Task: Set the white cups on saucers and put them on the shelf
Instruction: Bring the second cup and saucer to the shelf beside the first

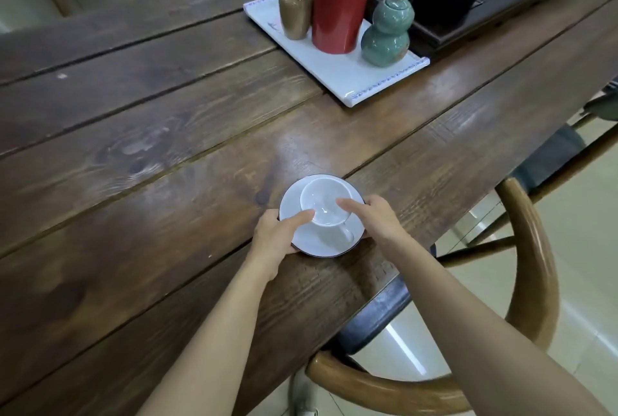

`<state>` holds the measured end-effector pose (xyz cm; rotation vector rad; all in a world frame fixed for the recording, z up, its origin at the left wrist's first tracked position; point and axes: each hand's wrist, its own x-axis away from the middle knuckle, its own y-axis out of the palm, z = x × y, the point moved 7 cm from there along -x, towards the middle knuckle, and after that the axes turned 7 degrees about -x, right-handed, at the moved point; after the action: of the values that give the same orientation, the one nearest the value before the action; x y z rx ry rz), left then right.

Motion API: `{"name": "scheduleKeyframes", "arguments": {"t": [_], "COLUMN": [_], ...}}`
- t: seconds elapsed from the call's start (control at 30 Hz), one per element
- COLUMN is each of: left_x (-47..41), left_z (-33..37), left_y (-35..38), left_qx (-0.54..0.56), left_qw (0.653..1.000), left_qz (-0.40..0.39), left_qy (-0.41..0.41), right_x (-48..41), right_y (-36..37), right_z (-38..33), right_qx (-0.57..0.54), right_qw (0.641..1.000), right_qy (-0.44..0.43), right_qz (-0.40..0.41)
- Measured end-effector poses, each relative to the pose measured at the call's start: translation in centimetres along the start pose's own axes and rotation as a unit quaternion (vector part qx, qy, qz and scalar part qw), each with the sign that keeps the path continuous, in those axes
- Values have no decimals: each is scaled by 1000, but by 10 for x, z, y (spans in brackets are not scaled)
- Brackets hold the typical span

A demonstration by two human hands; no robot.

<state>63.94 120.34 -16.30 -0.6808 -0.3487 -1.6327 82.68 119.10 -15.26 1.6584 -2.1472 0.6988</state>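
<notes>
Here I see the white cup [326,206] standing on its saucer [321,216] near the tabletop [167,148] edge. My left hand [279,236] grips the saucer's left rim, my right hand [378,218] its right rim, index fingers reaching toward the cup between them.

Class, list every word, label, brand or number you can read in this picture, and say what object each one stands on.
No text can be read anywhere.
White tray: a blue patterned border and a small dark mark near its far corner, too blurred to tell if it is writing.
Red canister, green gourd jar, brown jar, cup, saucer: no lettering visible.
</notes>
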Motion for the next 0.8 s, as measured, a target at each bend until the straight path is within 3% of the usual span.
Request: {"name": "scheduleKeyframes", "arguments": {"t": [0.33,0.53,0.8], "left_x": [63,158,336], "left_z": [12,-15,-121], "left_y": [-43,-81,-137], "left_qx": [86,153,252], "left_qw": [992,979,923], "left_qz": [69,115,273], "left_qy": [59,75,103], "right_x": [50,122,270], "right_y": [32,70,157], "right_z": [-26,-29,10], "right_qx": [-9,-13,24], "right_qw": [994,982,931], "right_qy": [-100,-129,-182], "right_qz": [-44,-137,-316]}}
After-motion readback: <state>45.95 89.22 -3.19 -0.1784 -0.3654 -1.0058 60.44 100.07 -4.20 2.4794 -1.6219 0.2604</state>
